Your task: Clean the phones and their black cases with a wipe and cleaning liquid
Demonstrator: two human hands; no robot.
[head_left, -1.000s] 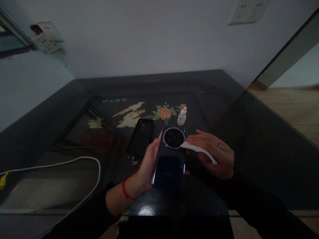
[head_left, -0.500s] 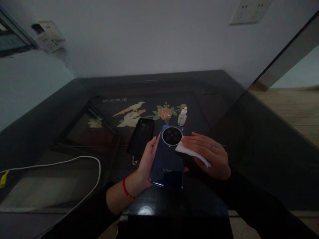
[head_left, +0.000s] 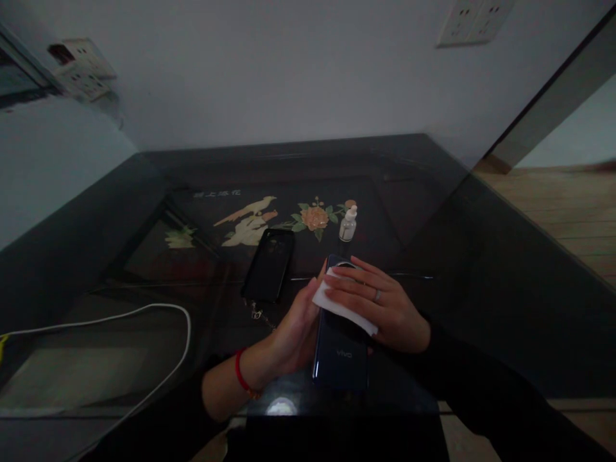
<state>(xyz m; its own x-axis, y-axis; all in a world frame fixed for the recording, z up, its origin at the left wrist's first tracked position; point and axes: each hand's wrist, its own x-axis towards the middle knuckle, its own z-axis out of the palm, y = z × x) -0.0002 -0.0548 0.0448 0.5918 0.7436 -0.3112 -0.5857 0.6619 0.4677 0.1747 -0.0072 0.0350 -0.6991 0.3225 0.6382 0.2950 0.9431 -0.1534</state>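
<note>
A dark blue smartphone (head_left: 339,359) lies back side up in my left hand (head_left: 299,330), which grips it along its left edge. My right hand (head_left: 385,308) presses a folded white wiping cloth (head_left: 342,309) onto the upper back of the phone. The fingers and cloth cover most of the round camera ring. To the left on the dark table is a black phone case (head_left: 267,266), with a small metal charm strap (head_left: 256,313) at its lower end. Beyond the phone stands a small clear dropper bottle (head_left: 347,226) with a white top.
The glossy dark table (head_left: 409,192) has a bird-and-flower inlay (head_left: 315,218) and meets the wall at the back. A white cable (head_left: 187,327) curves across its left side. Wall sockets (head_left: 474,22) sit above.
My right hand has slid left with the cloth, from the phone's right edge across its camera area. The phone has shifted slightly right and toward me in the view.
</note>
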